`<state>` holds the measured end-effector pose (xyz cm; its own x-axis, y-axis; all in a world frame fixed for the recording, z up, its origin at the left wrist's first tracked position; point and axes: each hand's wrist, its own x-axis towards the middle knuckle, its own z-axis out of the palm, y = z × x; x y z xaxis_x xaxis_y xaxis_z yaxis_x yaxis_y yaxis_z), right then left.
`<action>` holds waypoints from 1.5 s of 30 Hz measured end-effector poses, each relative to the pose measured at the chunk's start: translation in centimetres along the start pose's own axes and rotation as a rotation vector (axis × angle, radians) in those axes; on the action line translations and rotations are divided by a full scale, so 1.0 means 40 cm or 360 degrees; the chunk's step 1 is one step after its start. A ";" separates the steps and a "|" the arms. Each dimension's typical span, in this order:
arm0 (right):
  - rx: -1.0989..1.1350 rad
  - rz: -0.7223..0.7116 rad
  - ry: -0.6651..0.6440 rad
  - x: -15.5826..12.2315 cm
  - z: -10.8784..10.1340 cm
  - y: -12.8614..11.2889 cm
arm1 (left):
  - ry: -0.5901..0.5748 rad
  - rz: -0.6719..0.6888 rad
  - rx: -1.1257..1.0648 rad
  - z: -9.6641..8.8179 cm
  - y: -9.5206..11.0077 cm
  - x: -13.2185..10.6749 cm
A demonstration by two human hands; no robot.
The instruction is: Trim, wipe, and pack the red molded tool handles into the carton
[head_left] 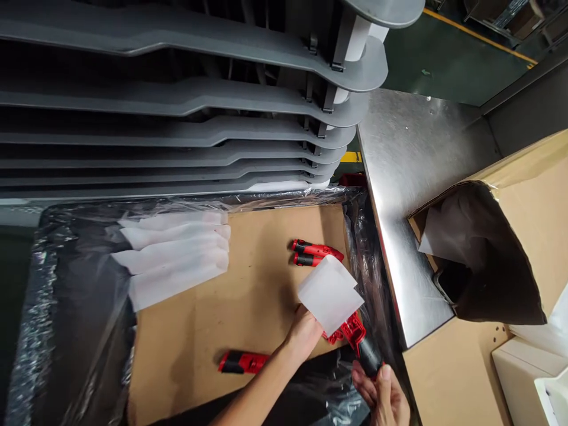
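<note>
- Left hand [304, 334] at bottom centre, grip pinched on the edge of a square white foam sheet [331, 294], sheet tilted and lying against the red end of the housing
- Right hand [381, 397] at bottom right, grip clamped around the black end of a red-and-black plastic tool housing [352, 331]
- Step in hand, at a glance: sheet pressed to the red part, black end uncovered, both hands on the same piece
- Two more red-and-black housings [317, 252] side by side just above the sheet, on a brown cardboard sheet [186, 361]
- One more housing [244, 362] lying flat near the bottom edge, just left of the left forearm
- Neat overlapping stack of white foam sheets [173, 257] left of centre, on that cardboard
- Clear plastic liner [80, 296] under and around the cardboard
- Grey metal rack [177, 94] filling the upper left, stainless steel table [408, 177] to the right, open cardboard box [523, 236] with dark lining at far right
</note>
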<state>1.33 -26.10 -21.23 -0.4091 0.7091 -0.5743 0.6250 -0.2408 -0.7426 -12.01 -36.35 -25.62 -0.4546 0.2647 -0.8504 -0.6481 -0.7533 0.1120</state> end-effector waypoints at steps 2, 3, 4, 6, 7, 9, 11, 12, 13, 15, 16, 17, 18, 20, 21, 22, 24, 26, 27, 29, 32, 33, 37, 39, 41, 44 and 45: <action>0.0029 0.0051 -0.0001 -0.004 0.014 -0.010 | -0.0075 -0.0045 -0.0020 -0.007 -0.009 -0.003; 0.0049 0.0061 0.0003 -0.005 0.020 -0.016 | -0.0119 -0.0065 -0.0039 -0.012 -0.017 -0.005; 0.0062 0.0061 0.0006 -0.005 0.025 -0.022 | -0.0162 -0.0089 -0.0065 -0.018 -0.027 -0.006; 0.0031 0.0027 0.0005 -0.002 0.033 -0.035 | -0.0223 -0.0149 -0.0137 -0.033 -0.054 -0.009; -0.0016 -0.0004 0.0004 0.000 0.036 -0.040 | -0.0232 -0.0184 -0.0173 -0.040 -0.070 -0.011; -0.0145 -0.0073 0.0016 0.004 0.042 -0.049 | -0.0224 -0.0258 -0.0223 -0.053 -0.103 -0.014; -0.0297 -0.0152 0.0043 0.010 0.046 -0.054 | -0.0233 -0.0324 -0.0234 -0.061 -0.133 -0.019; -0.0376 -0.0195 0.0053 0.015 0.046 -0.055 | -0.0250 -0.0347 -0.0230 -0.063 -0.145 -0.022; -0.0464 -0.0239 0.0057 0.020 0.046 -0.055 | -0.0269 -0.0357 -0.0227 -0.063 -0.154 -0.025; -0.0682 -0.0311 0.0030 0.035 0.041 -0.055 | -0.0283 -0.0347 -0.0219 -0.064 -0.165 -0.029; -0.0808 -0.0334 -0.0002 0.044 0.036 -0.056 | -0.0276 -0.0333 -0.0217 -0.063 -0.167 -0.031; -0.0935 -0.0350 -0.0036 0.052 0.031 -0.060 | -0.0262 -0.0332 -0.0213 -0.063 -0.166 -0.033; -0.1047 -0.0365 -0.0081 0.061 0.025 -0.067 | -0.0243 -0.0350 -0.0212 -0.062 -0.162 -0.034; -0.1182 -0.0423 -0.0157 0.076 0.015 -0.091 | -0.0221 -0.0449 -0.0240 -0.061 -0.149 -0.037; -0.1203 -0.0480 -0.0180 0.083 0.012 -0.109 | -0.0217 -0.0513 -0.0269 -0.060 -0.140 -0.039; -0.1210 -0.0550 -0.0205 0.088 0.012 -0.129 | -0.0215 -0.0572 -0.0300 -0.059 -0.131 -0.042; -0.1229 -0.0698 -0.0274 0.096 0.020 -0.170 | -0.0207 -0.0649 -0.0348 -0.057 -0.115 -0.047; -0.1274 -0.0783 -0.0391 0.102 0.036 -0.204 | -0.0182 -0.0678 -0.0361 -0.055 -0.105 -0.051; -0.1307 -0.0793 -0.0451 0.106 0.046 -0.215 | -0.0171 -0.0687 -0.0362 -0.055 -0.103 -0.053; -0.1394 -0.0800 -0.0532 0.113 0.062 -0.228 | -0.0168 -0.0698 -0.0359 -0.057 -0.105 -0.056; -0.1536 -0.0846 -0.0631 0.122 0.077 -0.230 | -0.0200 -0.0716 -0.0361 -0.065 -0.110 -0.062; -0.1580 -0.0881 -0.0669 0.123 0.079 -0.229 | -0.0215 -0.0717 -0.0366 -0.068 -0.110 -0.064; -0.1816 -0.1185 -0.0768 0.112 0.079 -0.234 | -0.0351 -0.0781 -0.0384 -0.086 -0.101 -0.070; -0.1908 -0.1399 -0.0810 0.102 0.075 -0.238 | -0.0417 -0.0852 -0.0382 -0.096 -0.094 -0.069; -0.1940 -0.1567 -0.0863 0.092 0.069 -0.241 | -0.0452 -0.0908 -0.0382 -0.105 -0.087 -0.065; -0.1949 -0.1684 -0.0864 0.079 0.057 -0.249 | -0.0462 -0.0929 -0.0357 -0.111 -0.081 -0.063; -0.1956 -0.1707 -0.0837 0.074 0.052 -0.252 | -0.0460 -0.0926 -0.0337 -0.112 -0.080 -0.064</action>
<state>-7.58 -22.96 -16.17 -0.9547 -0.1369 -0.2641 -0.0520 0.9509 -0.3050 -6.03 -37.30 -26.08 -0.2325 0.7901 -0.5671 -0.7162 -0.5336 -0.4498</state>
